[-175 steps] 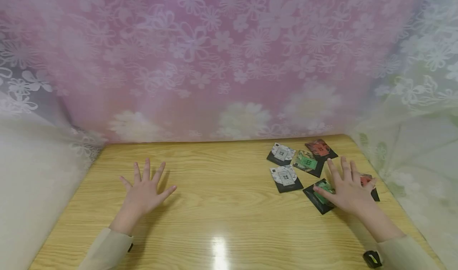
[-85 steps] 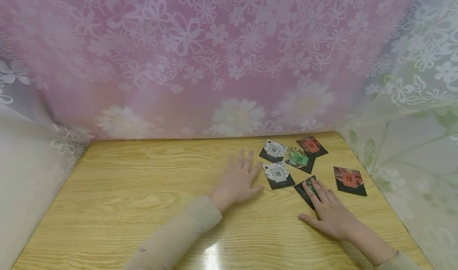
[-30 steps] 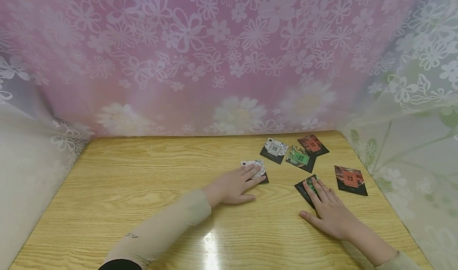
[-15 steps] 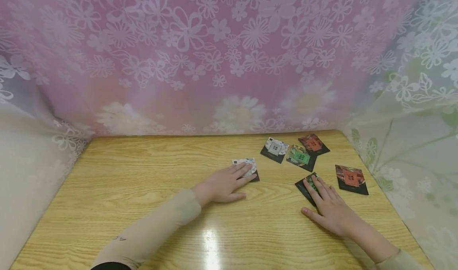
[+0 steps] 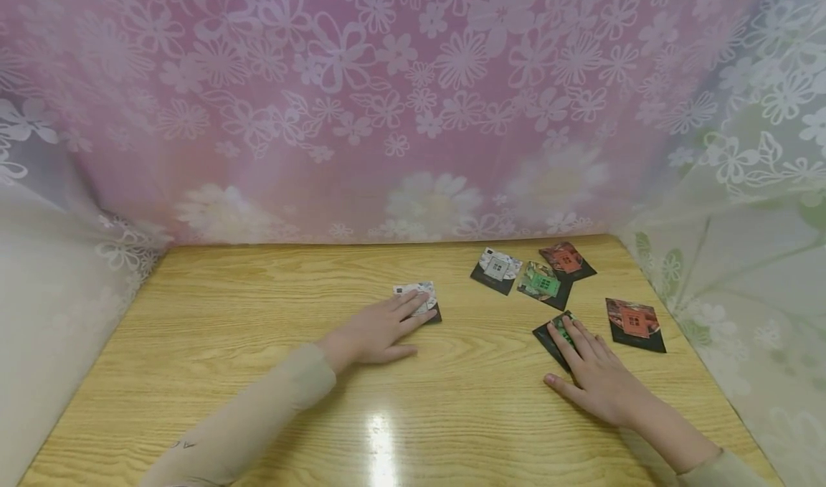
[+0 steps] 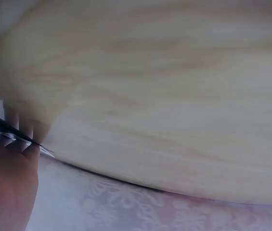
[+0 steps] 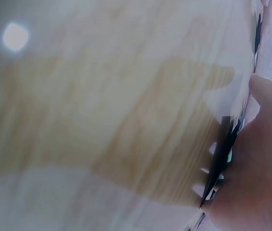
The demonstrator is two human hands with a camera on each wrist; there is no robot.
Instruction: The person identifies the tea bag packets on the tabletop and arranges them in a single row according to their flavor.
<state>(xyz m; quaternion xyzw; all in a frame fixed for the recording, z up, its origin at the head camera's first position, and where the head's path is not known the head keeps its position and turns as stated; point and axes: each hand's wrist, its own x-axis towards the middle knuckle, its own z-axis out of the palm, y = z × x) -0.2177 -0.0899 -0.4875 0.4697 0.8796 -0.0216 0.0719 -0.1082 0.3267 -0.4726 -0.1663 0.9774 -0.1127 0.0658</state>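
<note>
In the head view my left hand [image 5: 377, 331] lies with straight fingers on a small square packet, white and black [image 5: 422, 304], left of the others. My right hand [image 5: 600, 379] rests with straight fingers over a green and black packet [image 5: 547, 343], covering its lower right part. Behind and between the hands lie a second white and black packet [image 5: 495, 270], a green and gold packet [image 5: 544, 285] and a red and black packet [image 5: 568, 259]. Another red packet [image 5: 635, 324] lies to the right of my right hand. Both wrist views show the hands close over the wood, with thin dark packet edges at the fingers.
The packets lie on a light wood-grain table [image 5: 258, 300]. A pink flowered curtain [image 5: 335, 135] hangs along its far edge. Pale sheer cloth hangs at the left and right sides. A bright light reflection shows on the tabletop near the front.
My left hand came across to the white packet at the front of the group and has slid it left over the table. My right hand settled on the green packet and stays there.
</note>
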